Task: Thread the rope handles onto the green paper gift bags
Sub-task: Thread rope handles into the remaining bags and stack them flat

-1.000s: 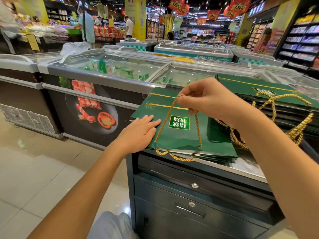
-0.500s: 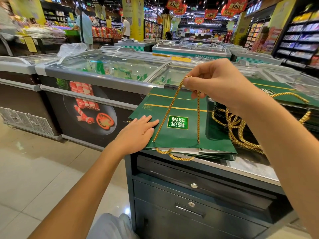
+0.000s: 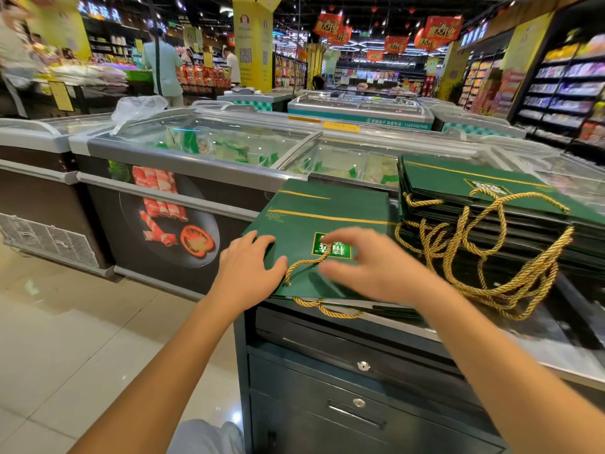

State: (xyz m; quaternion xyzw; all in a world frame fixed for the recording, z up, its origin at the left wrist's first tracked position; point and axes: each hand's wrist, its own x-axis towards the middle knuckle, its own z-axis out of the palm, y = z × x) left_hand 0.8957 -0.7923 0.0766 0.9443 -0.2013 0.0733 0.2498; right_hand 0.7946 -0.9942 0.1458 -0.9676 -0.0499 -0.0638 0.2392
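Two grips on a green bag (image 3: 311, 208) at the worktop's (image 3: 573, 348) left end.
To the right of the bag sits a stack (image 3: 458, 181) of roped bags. The left grip (image 3: 248, 270) presses the bag flat, fingers straight, released. The right grip (image 3: 376, 267) is blurred over the rope (image 3: 302, 264) loop; whether it is pinching cannot be told.

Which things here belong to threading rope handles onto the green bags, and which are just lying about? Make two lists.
Job: green gift bag, gold rope handle, left hand pressing the bag, right hand at the rope, stack of handled bags.
Lying about: freezer chest, plastic bag, shelves.
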